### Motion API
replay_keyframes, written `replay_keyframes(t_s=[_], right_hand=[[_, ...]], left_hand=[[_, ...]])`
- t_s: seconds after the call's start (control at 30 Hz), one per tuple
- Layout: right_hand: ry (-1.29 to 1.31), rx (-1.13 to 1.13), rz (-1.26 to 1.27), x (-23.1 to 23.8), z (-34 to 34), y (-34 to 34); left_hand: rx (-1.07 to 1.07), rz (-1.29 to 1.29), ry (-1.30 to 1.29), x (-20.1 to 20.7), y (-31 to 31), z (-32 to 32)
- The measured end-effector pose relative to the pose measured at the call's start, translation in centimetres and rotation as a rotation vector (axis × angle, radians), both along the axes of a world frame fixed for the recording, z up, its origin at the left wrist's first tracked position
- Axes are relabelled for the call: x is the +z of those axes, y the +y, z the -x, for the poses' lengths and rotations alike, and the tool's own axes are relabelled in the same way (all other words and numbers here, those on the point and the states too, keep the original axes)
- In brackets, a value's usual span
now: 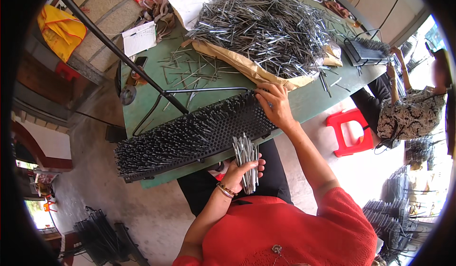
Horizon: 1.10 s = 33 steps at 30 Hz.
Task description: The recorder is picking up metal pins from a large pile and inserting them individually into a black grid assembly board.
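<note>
My left hand [237, 174] is closed round a bundle of thin silvery metal rods [244, 157], held upright over my lap. A long black perforated rack [242, 118] lies slantwise along the table's near edge. Its left and middle holes are densely filled with upright rods [161, 135], while bare holes show toward the right. My right hand [273, 103] is at the rack's far right end, its fingers bent and close together against it. Whatever is between those fingertips is too small or hidden to make out.
On the green table [304, 102], a big heap of rods [266, 33] lies on brown paper [228, 59], with loose rods around. A notebook [139, 38] and phone [140, 62] lie left. A black bar [118, 52] crosses above. Right are a red stool [349, 132] and another person [411, 116] beside a similar rack [365, 51].
</note>
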State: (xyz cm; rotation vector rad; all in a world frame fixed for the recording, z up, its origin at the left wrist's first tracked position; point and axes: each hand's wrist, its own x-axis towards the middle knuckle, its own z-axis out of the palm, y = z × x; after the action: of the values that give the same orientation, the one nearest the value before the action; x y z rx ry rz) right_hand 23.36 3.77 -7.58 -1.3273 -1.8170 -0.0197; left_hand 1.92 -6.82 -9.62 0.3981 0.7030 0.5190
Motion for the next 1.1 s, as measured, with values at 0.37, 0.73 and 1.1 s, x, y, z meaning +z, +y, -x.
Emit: replay_keyframes(t_s=[0.37,0.73,1.1], right_hand=[[-0.196,0.203,0.022,2.3,0.1,0.1],[-0.198,0.086,-0.061,1.8,1.0,-0.5],[0.316,0.305,0.754,2.6,2.5,-7.7]], left_hand=[[0.019,0.001,0.027,0.1,-0.2,-0.1],[0.044,0.026,0.024,0.2,0.0,-0.3],[0.106,-0.047,0.032,0.5,0.6,0.1]])
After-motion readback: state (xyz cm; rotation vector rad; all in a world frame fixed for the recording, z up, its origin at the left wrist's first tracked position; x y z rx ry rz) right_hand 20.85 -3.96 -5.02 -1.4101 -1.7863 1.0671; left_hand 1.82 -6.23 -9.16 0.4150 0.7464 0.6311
